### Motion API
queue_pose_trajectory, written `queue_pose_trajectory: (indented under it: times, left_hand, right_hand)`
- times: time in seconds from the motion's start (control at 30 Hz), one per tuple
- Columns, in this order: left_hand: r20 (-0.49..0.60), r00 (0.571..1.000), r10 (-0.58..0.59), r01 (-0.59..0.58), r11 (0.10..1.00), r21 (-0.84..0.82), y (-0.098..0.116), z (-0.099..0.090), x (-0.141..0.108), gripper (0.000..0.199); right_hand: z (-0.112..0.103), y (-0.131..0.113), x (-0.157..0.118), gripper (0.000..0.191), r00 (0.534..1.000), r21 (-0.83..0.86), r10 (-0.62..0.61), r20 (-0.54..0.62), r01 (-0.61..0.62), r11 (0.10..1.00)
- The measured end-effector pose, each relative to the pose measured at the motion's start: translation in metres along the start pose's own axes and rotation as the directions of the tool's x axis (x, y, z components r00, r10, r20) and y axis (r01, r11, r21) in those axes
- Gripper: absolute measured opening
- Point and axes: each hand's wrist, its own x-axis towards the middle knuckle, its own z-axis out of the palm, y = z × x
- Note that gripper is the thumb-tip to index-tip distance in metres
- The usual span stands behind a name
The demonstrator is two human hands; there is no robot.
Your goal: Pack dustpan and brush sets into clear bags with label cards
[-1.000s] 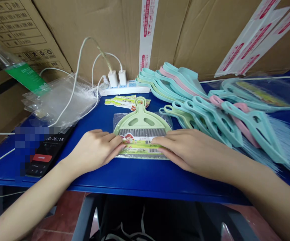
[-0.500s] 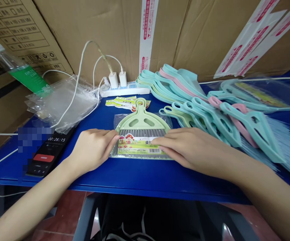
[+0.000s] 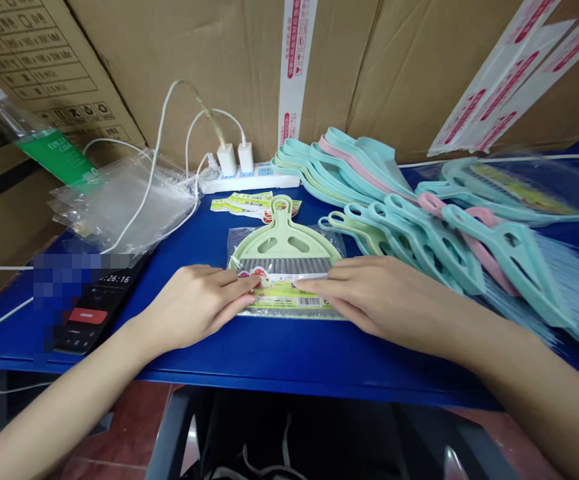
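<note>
On the blue table [image 3: 249, 353], the left hand [image 3: 202, 303] and right hand [image 3: 369, 297], fingers nearly straight, press a shiny plastic bag [image 3: 337, 250] around a smooth green dustpan [image 3: 289, 233].

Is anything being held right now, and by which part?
Nothing is clearly gripped: the left hand and right hand rest fingers on the label of the bagged green brush.

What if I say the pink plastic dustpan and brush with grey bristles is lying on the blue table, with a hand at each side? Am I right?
Almost! Only the colour is wrong: the plastic dustpan and brush with grey bristles is pale green. The head view shows it lying on the blue table, left hand at one side, right hand at the other.
</note>
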Motion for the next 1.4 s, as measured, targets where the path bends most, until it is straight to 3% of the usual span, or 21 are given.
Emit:
queue_pose_trajectory:
  times: [0.23, 0.47, 0.77, 1.07, 1.27, 1.4]
  left_hand:
    - [0.003, 1.000, 0.027, -0.027, 1.000, 0.011, 0.000, -0.004, 0.002, 0.049]
    - [0.043, 0.997, -0.070, 0.072, 0.997, -0.027, -0.004, -0.003, -0.002, 0.050]
    - [-0.015, 0.995, -0.100, 0.101, 0.994, 0.036, -0.004, -0.007, 0.001, 0.060]
    - [-0.035, 0.991, -0.127, 0.128, 0.991, 0.028, -0.006, -0.010, 0.000, 0.057]
    - [-0.038, 0.993, -0.116, 0.118, 0.992, 0.041, -0.006, -0.009, -0.001, 0.056]
    - [-0.041, 0.994, -0.105, 0.106, 0.993, 0.046, -0.005, -0.009, -0.001, 0.056]
  right_hand:
    - [0.000, 0.000, 0.001, 0.040, 1.000, 0.003, 0.021, -0.007, -0.021, 1.000]
    - [-0.004, 0.002, -0.007, 0.038, 0.995, 0.045, 0.100, -0.024, -0.098, 0.994]
    - [-0.012, 0.015, -0.015, 0.035, 0.988, 0.023, 0.143, -0.060, -0.142, 0.990]
    - [-0.009, 0.014, -0.016, 0.031, 0.967, 0.029, 0.254, -0.007, -0.254, 0.967]
    - [-0.014, 0.011, -0.012, 0.029, 0.961, 0.016, 0.266, 0.082, -0.268, 0.963]
    - [-0.014, 0.010, -0.012, 0.029, 0.966, 0.029, 0.244, 0.082, -0.247, 0.968]
